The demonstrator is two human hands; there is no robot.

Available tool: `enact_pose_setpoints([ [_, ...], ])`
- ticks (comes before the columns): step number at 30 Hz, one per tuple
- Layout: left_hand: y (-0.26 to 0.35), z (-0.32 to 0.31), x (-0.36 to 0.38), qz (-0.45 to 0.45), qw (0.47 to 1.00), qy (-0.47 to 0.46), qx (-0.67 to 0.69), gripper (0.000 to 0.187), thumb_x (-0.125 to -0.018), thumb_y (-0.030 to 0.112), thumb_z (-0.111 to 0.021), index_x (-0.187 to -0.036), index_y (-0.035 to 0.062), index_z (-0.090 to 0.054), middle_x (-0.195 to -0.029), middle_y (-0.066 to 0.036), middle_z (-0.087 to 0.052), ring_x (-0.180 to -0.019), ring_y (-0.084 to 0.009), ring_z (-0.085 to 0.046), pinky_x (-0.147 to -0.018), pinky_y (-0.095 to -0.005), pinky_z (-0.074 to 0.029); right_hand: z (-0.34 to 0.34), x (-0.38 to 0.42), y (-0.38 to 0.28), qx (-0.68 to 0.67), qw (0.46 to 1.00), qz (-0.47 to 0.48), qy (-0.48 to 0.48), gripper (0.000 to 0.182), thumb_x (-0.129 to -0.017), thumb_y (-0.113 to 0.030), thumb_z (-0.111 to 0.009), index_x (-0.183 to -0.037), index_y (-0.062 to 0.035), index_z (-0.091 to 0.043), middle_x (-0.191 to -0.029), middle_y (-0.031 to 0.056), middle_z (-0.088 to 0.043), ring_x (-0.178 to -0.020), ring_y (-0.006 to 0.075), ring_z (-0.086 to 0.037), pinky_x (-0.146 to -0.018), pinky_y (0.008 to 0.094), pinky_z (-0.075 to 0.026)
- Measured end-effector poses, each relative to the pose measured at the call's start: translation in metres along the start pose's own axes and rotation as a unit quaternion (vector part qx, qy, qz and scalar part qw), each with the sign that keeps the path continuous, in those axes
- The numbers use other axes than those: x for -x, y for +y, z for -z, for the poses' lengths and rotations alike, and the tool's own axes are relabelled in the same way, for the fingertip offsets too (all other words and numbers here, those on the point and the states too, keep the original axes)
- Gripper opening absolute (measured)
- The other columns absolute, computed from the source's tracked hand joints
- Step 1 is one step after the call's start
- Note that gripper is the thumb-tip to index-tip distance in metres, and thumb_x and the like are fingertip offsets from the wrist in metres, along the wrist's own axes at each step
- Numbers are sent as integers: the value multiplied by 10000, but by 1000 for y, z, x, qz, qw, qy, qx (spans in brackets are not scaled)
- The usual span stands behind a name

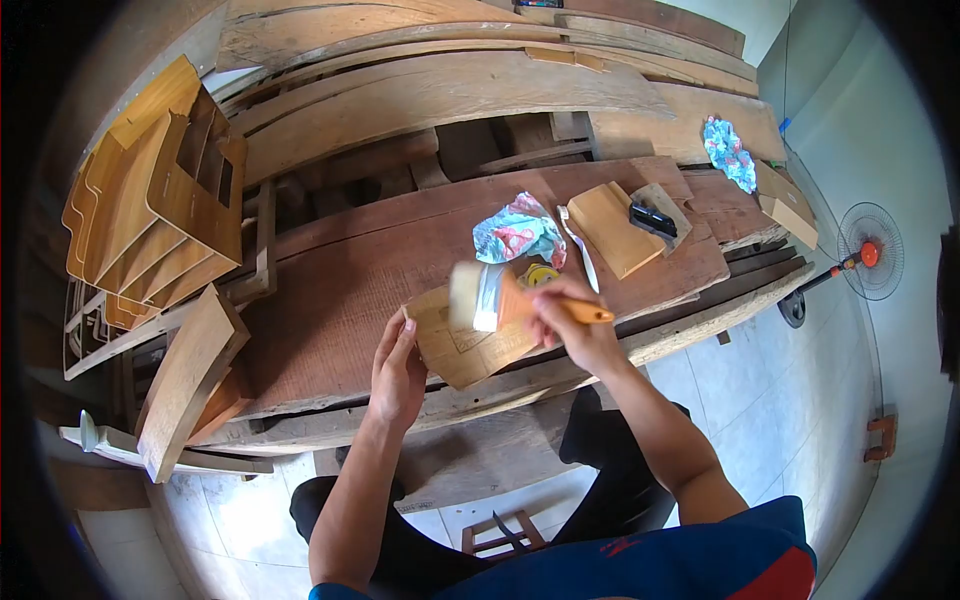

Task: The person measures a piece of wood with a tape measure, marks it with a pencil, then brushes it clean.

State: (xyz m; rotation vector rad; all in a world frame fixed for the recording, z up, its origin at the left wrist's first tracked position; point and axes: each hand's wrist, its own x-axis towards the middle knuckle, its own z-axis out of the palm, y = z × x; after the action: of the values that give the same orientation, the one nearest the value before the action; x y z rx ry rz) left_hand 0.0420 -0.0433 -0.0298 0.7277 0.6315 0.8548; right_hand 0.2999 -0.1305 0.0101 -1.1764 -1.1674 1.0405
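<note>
My left hand (400, 375) grips the left edge of a flat light-brown wooden panel (462, 368), its thumb up along the corner. A dark square marking shows on the panel's face. In my right hand (572, 328) is a wide paintbrush (488, 298) with an orange handle, a pale ferrule and cream bristles. The bristles point left and overlap the panel's upper part in this view. Just behind the brush lies a round yellow item (540, 276), partly hidden. A crumpled blue and pink patterned cloth (518, 232) and a white toothbrush (582, 252) lie beyond it.
A brown wooden piece (606, 228) and a black object (652, 219) lie right on the plank table (350, 300). At left stand a slotted wooden organiser (165, 200) and a leaning board (190, 390). Long planks (440, 85) line the back. A fan (870, 252) stands right.
</note>
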Motion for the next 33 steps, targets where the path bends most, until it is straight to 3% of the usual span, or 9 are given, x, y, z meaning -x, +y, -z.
enact_pose_setpoints([
  [1,1,-4,2,-5,1000,0,-1,484,-1110,309,-481,-1527,68,-432,-1461,-85,-538,-1368,-215,-488,-1140,-408,-376,1,-2,-1,-7,998,22,58,198,-1060,-206,-616,-1160,-37,-641,-914,79,-741,-724,98,-697,-563,221,-539],
  [5,0,-7,-1,-20,1000,-15,-7,483,-1107,306,-485,-1530,80,-433,-1454,-75,-544,-1370,-208,-487,-1146,-405,-370,-13,8,-5,52,974,87,-204,192,-1057,-198,-624,-1132,-25,-660,-953,79,-753,-780,105,-717,-581,227,-541],
  [10,7,-9,6,-2,1000,-5,-16,479,-1104,303,-485,-1518,65,-445,-1448,-71,-551,-1376,-205,-480,-1162,-394,-351,-2,-1,-7,10,996,56,67,180,-1052,-143,-624,-1172,-12,-655,-907,94,-732,-837,119,-732,-634,239,-554],
  [14,9,-11,3,-22,1000,0,-22,525,-1084,300,-560,-1524,31,-458,-1421,-85,-581,-1325,-201,-525,-1110,-363,-413,-15,13,-6,97,969,93,-210,159,-1046,-140,-633,-1128,-13,-680,-931,73,-746,-845,118,-734,-659,241,-573],
  [18,9,-11,5,-13,998,42,-51,557,-1079,318,-582,-1535,23,-459,-1405,-80,-584,-1290,-183,-530,-1080,-340,-423,0,1,-10,21,1000,18,-14,150,-1016,-120,-672,-1113,-7,-691,-905,78,-753,-863,126,-745,-707,251,-597],
  [22,3,-3,1,-23,997,47,-62,558,-1077,343,-590,-1518,20,-480,-1378,-75,-600,-1257,-171,-552,-1052,-336,-445,-17,8,-9,160,972,146,-94,166,-1006,-108,-687,-1128,4,-684,-897,69,-756,-843,118,-746,-702,247,-575],
  [25,1,2,2,-25,995,58,-73,546,-1077,353,-590,-1500,20,-497,-1350,-67,-617,-1217,-161,-579,-1021,-322,-466,-15,9,-16,116,975,99,-160,164,-997,-127,-702,-1124,-22,-697,-944,62,-757,-834,95,-729,-726,244,-568],
  [28,7,-4,6,-21,995,50,-86,533,-1079,354,-588,-1487,20,-509,-1328,-67,-627,-1192,-160,-598,-1007,-322,-481,-11,2,-12,60,993,95,29,157,-1006,-126,-688,-1124,-22,-674,-911,46,-750,-820,97,-725,-712,249,-568],
  [33,3,1,3,-15,993,76,-86,539,-1076,359,-592,-1483,15,-510,-1323,-82,-630,-1195,-168,-604,-1001,-341,-505,-13,7,-8,106,975,117,-159,135,-1026,-112,-656,-1112,-8,-665,-921,76,-752,-828,103,-728,-691,247,-570],
])
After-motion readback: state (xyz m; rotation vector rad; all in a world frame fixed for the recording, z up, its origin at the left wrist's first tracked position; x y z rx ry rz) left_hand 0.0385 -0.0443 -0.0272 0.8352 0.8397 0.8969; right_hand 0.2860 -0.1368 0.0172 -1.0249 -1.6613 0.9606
